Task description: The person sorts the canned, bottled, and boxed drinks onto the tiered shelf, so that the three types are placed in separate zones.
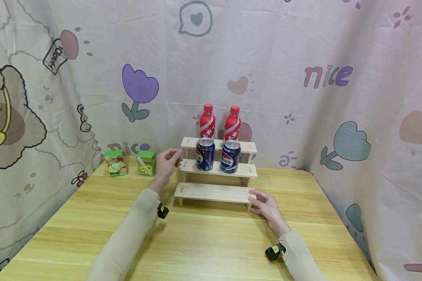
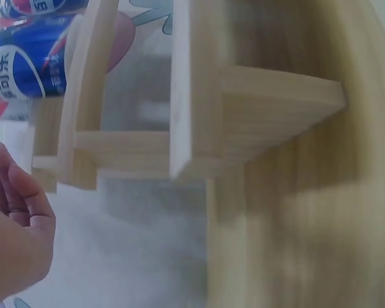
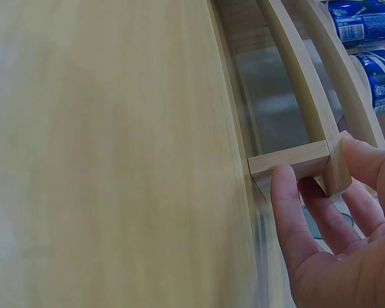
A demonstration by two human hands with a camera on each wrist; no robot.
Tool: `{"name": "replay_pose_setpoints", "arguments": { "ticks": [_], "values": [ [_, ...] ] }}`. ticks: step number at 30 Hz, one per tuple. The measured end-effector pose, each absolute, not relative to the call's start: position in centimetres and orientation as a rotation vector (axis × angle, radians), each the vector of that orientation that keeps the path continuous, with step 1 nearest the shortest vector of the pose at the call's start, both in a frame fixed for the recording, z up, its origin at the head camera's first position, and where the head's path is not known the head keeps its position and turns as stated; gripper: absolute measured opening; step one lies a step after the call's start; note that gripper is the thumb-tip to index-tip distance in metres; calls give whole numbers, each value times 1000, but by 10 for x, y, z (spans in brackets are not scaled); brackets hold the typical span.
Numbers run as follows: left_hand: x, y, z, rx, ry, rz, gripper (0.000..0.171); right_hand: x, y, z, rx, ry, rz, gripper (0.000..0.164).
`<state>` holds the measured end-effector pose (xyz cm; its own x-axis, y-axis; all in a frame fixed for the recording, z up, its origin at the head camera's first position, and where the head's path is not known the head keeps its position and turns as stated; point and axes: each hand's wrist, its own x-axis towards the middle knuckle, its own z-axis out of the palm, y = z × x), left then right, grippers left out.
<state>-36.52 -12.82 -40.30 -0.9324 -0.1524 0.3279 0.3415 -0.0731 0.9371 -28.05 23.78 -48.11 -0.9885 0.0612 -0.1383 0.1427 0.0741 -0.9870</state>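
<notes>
A three-step wooden display rack stands on the table. My right hand holds the right end of its lowest step, with the thumb at the board and the fingers by the leg. Beside the rack's left side, my left hand hangs with loosely bent fingers and nothing in them; the left wrist view shows its fingers apart from the wood. Two blue cola cans stand upright on the middle step. Behind them, two red-labelled bottles stand on the top step.
Two green drink cartons, one at the far left and one nearer my left hand, stand along the back of the wooden table. A printed cloth hangs behind and at both sides.
</notes>
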Motion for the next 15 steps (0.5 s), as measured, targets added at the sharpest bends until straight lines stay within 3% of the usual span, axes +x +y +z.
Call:
{"name": "replay_pose_setpoints", "arguments": {
  "ticks": [4,15],
  "values": [
    [-368,-139,-409,-71,-1897,-2112,16,-280,238,-481,210,2259,-2088,45],
    [-367,-176,-421,244,-1813,-2282,10,-282,240,-483,203,2266,-2077,46]
  ]
}}
